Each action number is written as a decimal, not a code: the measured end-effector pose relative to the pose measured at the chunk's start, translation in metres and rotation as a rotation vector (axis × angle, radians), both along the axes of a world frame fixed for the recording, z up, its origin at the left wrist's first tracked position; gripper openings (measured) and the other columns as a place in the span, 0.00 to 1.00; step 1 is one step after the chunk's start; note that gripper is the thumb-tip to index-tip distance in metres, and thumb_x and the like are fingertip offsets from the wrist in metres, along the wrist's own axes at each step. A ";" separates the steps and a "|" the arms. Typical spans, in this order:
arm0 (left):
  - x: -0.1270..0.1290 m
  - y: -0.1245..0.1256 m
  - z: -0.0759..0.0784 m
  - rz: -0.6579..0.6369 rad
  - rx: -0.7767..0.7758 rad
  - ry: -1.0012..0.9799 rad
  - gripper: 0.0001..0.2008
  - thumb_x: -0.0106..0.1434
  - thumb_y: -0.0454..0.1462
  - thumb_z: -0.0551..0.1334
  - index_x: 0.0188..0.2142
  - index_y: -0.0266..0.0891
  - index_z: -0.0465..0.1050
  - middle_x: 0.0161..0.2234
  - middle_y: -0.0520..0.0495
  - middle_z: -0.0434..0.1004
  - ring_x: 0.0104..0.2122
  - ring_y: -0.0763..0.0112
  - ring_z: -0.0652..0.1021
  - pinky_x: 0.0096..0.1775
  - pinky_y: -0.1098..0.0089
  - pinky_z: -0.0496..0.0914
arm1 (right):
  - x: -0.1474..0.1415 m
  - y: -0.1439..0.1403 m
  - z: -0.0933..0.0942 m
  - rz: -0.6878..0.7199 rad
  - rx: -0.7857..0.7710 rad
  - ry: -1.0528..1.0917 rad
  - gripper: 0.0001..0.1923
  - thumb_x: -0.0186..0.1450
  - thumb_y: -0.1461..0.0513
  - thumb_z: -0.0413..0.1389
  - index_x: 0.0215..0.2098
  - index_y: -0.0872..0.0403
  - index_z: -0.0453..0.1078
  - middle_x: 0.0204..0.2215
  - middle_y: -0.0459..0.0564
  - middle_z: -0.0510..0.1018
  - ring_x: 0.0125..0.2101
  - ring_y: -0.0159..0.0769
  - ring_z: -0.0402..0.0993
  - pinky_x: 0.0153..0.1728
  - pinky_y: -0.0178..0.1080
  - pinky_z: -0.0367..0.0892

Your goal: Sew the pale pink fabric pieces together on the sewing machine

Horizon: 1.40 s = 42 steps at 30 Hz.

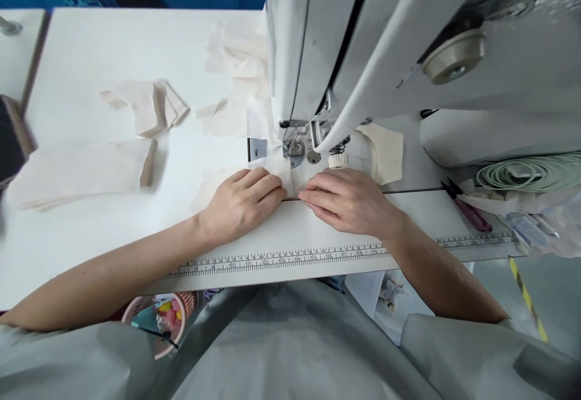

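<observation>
My left hand (pixel 245 203) rests on the table left of the sewing machine's presser foot (pixel 294 148). Its fingers curl together over a thin cream fabric piece (pixel 282 170), which lies just in front of the foot. Close on the right, my right hand (pixel 351 200) has its fingers drawn together at the same fabric's edge; the fingertips of both hands are a small gap apart. The sewing machine (pixel 390 55) rises above the hands. Behind my right hand lies a curved cream fabric piece (pixel 389 152). The fabric under both palms is hidden.
Cream fabric stacks (pixel 82 173) and folded pieces (pixel 152 106) lie at the left. Loose scraps (pixel 240 67) lie beside the machine. A printed ruler (pixel 290 261) runs along the front edge. Snips (pixel 469 209) and green cord (pixel 531 173) sit right; a pink basket (pixel 184 321) stands below.
</observation>
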<state>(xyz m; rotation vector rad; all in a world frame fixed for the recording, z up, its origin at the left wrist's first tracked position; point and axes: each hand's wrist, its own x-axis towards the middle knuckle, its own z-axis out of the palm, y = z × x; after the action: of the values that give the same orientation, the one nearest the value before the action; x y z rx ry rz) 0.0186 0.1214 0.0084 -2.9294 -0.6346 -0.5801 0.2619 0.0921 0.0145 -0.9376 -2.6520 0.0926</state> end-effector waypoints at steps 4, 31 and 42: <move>0.001 0.001 -0.001 0.008 -0.018 -0.037 0.07 0.69 0.33 0.56 0.40 0.38 0.73 0.38 0.47 0.78 0.36 0.67 0.74 0.33 0.66 0.69 | -0.001 -0.001 0.002 0.021 0.006 -0.076 0.13 0.70 0.66 0.47 0.39 0.54 0.74 0.35 0.49 0.77 0.34 0.36 0.69 0.36 0.40 0.63; 0.005 0.000 -0.006 -0.015 -0.049 -0.150 0.05 0.66 0.32 0.60 0.40 0.34 0.74 0.34 0.45 0.77 0.33 0.66 0.73 0.33 0.67 0.71 | -0.008 -0.007 0.004 0.030 0.115 -0.128 0.10 0.70 0.65 0.50 0.41 0.56 0.74 0.32 0.48 0.75 0.31 0.34 0.66 0.32 0.40 0.55; 0.005 -0.006 0.000 -0.046 0.120 -0.068 0.04 0.64 0.29 0.62 0.40 0.32 0.72 0.35 0.45 0.77 0.35 0.65 0.75 0.30 0.67 0.68 | -0.007 -0.009 0.004 0.041 0.045 -0.128 0.12 0.71 0.64 0.48 0.43 0.57 0.74 0.35 0.50 0.75 0.33 0.35 0.67 0.33 0.40 0.56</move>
<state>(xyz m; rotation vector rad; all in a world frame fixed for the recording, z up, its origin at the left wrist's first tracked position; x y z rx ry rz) 0.0239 0.1152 0.0087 -2.8297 -0.5214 -0.7000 0.2550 0.0834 0.0188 -0.9029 -2.7783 -0.0178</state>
